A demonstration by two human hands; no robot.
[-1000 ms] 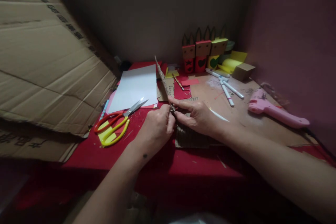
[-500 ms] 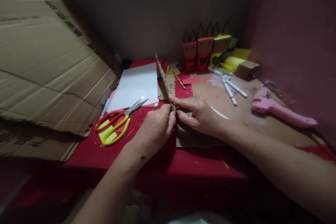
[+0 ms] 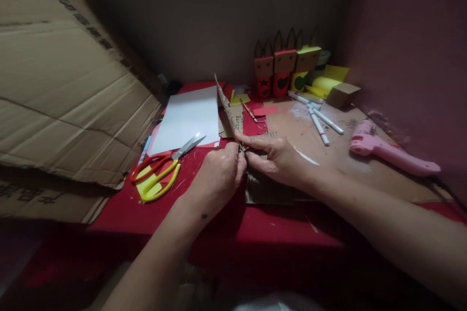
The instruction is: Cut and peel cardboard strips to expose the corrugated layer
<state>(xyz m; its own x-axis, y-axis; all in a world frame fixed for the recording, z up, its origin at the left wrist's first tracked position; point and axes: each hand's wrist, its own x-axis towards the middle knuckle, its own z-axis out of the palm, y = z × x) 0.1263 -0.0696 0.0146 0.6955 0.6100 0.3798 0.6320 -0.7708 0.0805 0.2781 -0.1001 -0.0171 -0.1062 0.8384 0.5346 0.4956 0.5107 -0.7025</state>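
A thin piece of cardboard [image 3: 226, 107] stands on edge, its near end between my two hands. My left hand [image 3: 224, 167] is closed, thumb and fingers pinching that near end. My right hand [image 3: 272, 155] grips the same end from the right, with the index finger lying along it. What lies right between the fingertips is too small to make out. Beneath my right hand is a corrugated cardboard sheet [image 3: 268, 189]. Scissors with red and yellow handles [image 3: 164, 170] lie to the left of my left hand, blades partly apart, beside white paper [image 3: 189, 116].
A large cardboard sheet [image 3: 73, 82] leans in from the left. Several white markers [image 3: 319, 126] and a pink glue gun [image 3: 394, 150] lie on the right. Red and yellow paper figures [image 3: 280, 70] stand at the back. A pencil [image 3: 248, 111] lies beyond my hands.
Both hands keep their grip on the cardboard piece. My left hand and wrist have turned very slightly; the view has shifted a little. Nothing else has visibly moved.
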